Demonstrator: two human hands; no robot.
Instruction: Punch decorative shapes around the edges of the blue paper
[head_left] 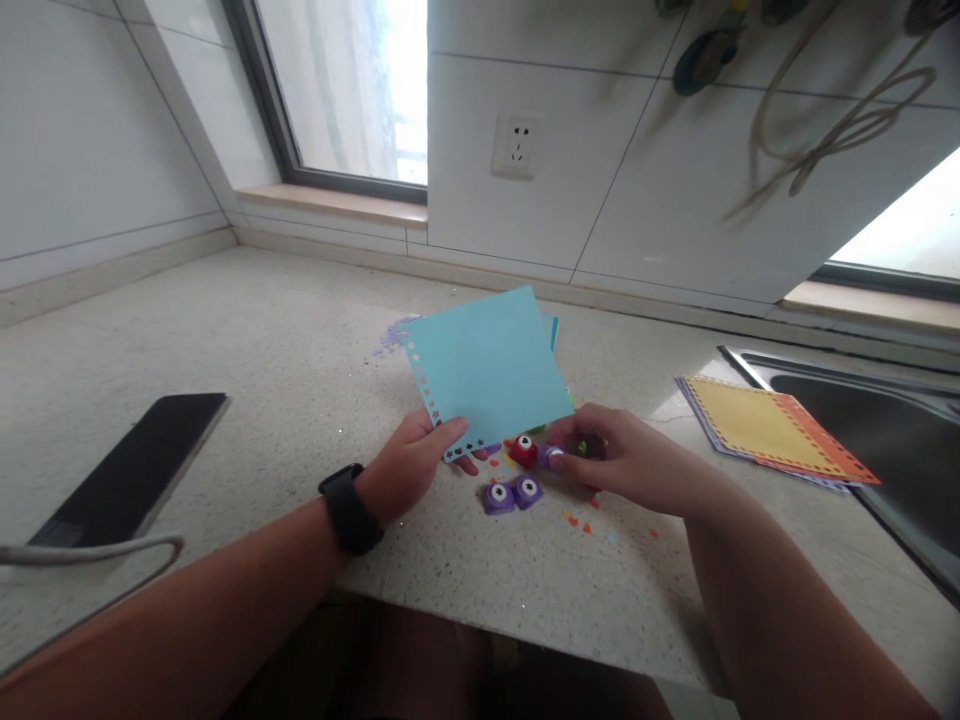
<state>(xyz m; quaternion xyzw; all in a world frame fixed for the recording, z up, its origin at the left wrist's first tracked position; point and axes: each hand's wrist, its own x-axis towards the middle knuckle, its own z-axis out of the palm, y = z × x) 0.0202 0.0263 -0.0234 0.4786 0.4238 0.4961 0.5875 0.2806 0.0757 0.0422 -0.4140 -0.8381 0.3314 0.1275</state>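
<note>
My left hand [431, 440] pinches the lower left corner of a light blue sheet of paper [487, 370], thumb on top and fingers beneath. Small shaped holes run along the sheet's left edge and part of its lower edge. Under the sheet's right corner, my right hand [607, 445] has thumb and fingers closed around a purple craft punch [553, 457] with a white top. Left of that punch is a red craft punch [523, 452]. Two more purple punches [514, 494] stand side by side nearer the counter's front. Other punches are partly hidden behind the sheet and my right hand.
Punched sheets in yellow and orange [780, 425] lie stacked beside the sink [825, 385] on the right. A dark phone-like slab [135, 470] and a cable [90, 552] are at left. Purple paper bits [391, 338] and orange scraps [585, 526] litter the counter.
</note>
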